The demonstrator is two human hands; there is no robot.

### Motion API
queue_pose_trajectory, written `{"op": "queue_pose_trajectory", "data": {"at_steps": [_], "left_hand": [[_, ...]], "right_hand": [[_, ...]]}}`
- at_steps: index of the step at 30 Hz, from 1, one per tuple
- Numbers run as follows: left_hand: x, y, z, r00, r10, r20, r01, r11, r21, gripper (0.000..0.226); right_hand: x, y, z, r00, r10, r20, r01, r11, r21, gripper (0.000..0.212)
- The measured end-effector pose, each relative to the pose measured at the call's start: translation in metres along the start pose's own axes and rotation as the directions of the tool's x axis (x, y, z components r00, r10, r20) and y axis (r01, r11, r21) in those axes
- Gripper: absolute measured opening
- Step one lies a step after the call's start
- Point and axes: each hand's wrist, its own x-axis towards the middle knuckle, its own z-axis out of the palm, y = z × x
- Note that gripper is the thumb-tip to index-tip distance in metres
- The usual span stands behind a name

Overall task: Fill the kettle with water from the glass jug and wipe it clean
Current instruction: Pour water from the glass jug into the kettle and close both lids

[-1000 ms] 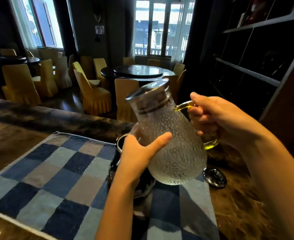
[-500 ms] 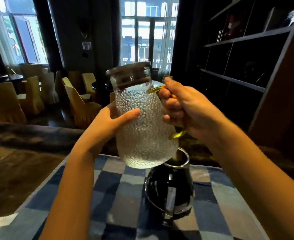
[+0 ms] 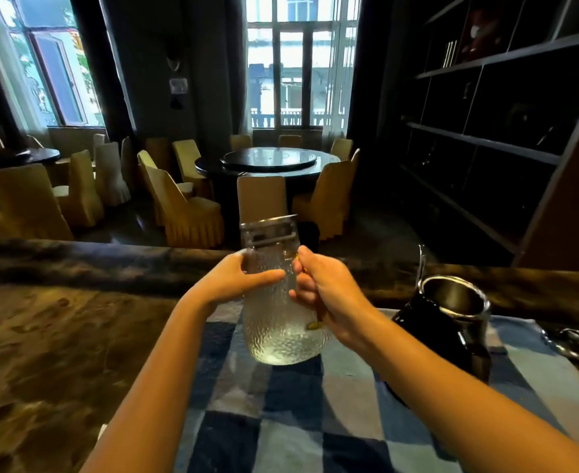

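Observation:
A textured glass jug (image 3: 281, 322) with a metal lid stands upright on or just above the blue checked cloth (image 3: 281, 421). My left hand (image 3: 236, 281) grips its upper body from the left. My right hand (image 3: 329, 295) is closed around its yellowish handle on the right. To the right stands the dark kettle (image 3: 448, 322), open at the top with a steel rim, apart from the jug. The kettle's lid (image 3: 571, 341) lies on the counter further right.
The cloth lies on a brown marbled counter (image 3: 59, 336) with a raised dark back edge. Beyond it are a round dining table (image 3: 267, 158) and covered chairs. Dark shelving (image 3: 486, 131) rises at the right.
The jug has gone from tilted above the kettle to upright and lower, left of the kettle. Both hands stayed on it.

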Motion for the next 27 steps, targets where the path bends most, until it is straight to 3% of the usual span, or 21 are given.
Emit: {"op": "queue_pose_trajectory", "data": {"at_steps": [5,11,16,24,27], "left_hand": [[0.009,-0.028,-0.017,0.997,-0.011,0.077,0.006,0.998,0.06,0.06],[0.011,-0.048,-0.036,0.981,-0.044,0.189,0.026,0.995,0.097,0.062],[-0.001,-0.055,-0.05,0.952,-0.036,0.303,-0.024,0.981,0.194,0.054],[-0.019,-0.066,-0.044,0.971,-0.01,0.24,-0.025,0.989,0.144,0.052],[-0.026,-0.07,-0.042,0.974,-0.004,0.228,-0.023,0.993,0.114,0.063]], "right_hand": [[0.012,0.048,0.016,0.997,0.055,0.06,-0.063,0.99,0.127,0.028],[0.012,0.066,0.022,0.935,0.195,0.296,-0.196,0.98,-0.028,0.019],[0.0,0.084,0.035,0.841,0.276,0.465,-0.194,0.957,-0.217,0.015],[-0.003,0.091,0.04,0.86,0.23,0.456,-0.142,0.965,-0.219,0.012],[-0.004,0.093,0.038,0.869,0.217,0.444,-0.116,0.963,-0.243,0.023]]}}
